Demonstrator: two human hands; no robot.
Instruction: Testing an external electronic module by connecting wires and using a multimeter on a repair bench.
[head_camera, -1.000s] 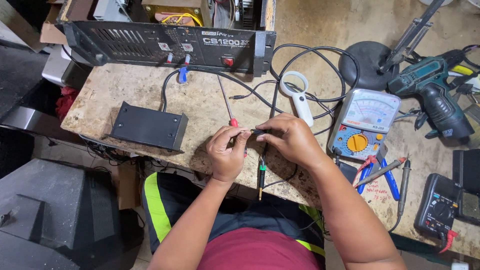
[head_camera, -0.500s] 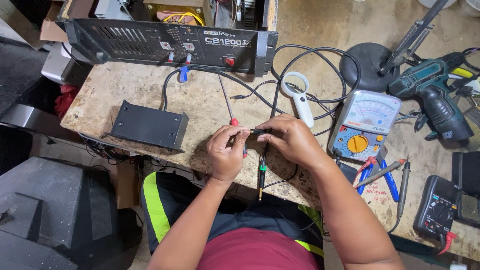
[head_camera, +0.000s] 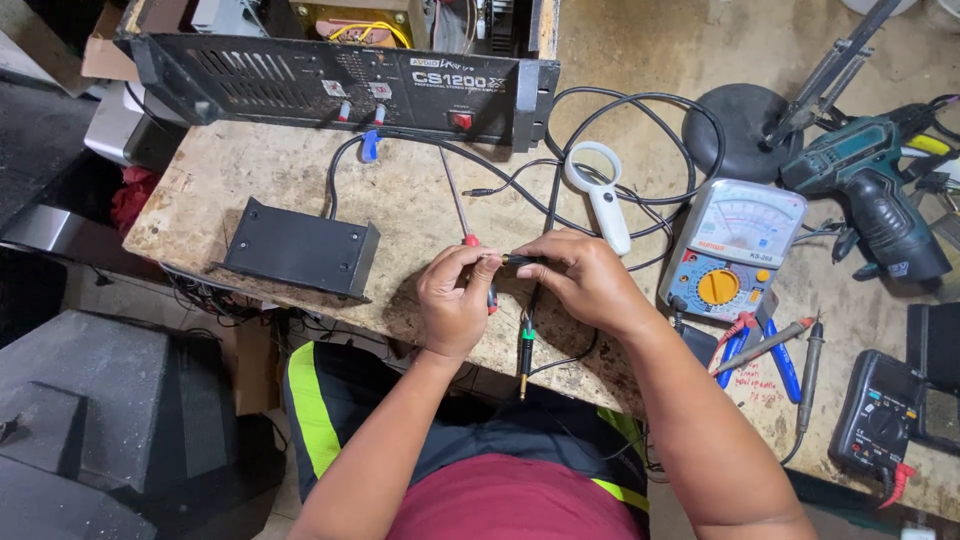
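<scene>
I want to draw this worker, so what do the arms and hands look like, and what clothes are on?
Both arms are bare to above the elbow, with no gloves, rings or watch showing on the left hand or the right hand. The person wears a dark red shirt and dark trousers with bright yellow-green stripes.

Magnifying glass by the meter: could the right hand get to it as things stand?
Probably yes. The white magnifying glass lies on the bench just beyond the right hand, with only thin black cables around it. But that hand, with the left hand, is pinching a small black plug, so it isn't free.
</scene>
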